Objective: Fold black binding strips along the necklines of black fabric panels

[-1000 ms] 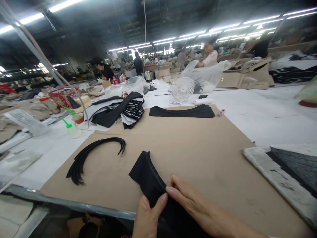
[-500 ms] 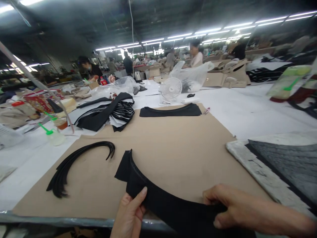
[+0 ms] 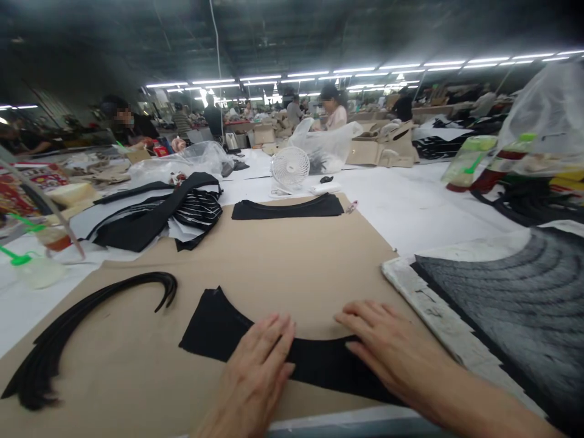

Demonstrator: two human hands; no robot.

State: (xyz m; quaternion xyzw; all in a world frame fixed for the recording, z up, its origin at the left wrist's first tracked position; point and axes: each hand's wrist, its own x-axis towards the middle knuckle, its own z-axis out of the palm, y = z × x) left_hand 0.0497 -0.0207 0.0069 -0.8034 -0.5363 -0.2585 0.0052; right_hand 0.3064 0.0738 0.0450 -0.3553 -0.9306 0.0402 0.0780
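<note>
A curved black fabric piece (image 3: 319, 359) lies flat on the brown sheet (image 3: 283, 261) near the table's front edge. My left hand (image 3: 262, 359) rests on its middle, palm down with fingers stretched out. Over its right part lies my right hand (image 3: 383, 340), fingers extended along the upper curved edge. Both hands cover parts of the fabric, and its far right end is hidden under my right hand. To the left is a bundle of thin curved black strips (image 3: 86, 322). Another stack of curved black pieces (image 3: 287, 208) lies at the sheet's far edge.
At right stands a pale board (image 3: 429, 292) bearing layered dark pieces (image 3: 511, 292). A white fan (image 3: 291, 167) is at the back. Black and white pieces (image 3: 159, 213) are heaped at back left, near a green-tipped squeeze bottle (image 3: 34, 267). Co-workers are in the background.
The black fabric piece, held up between my hands before, now lies flat on the sheet. My hands have let go and lie on top of it. The view has turned to the right.
</note>
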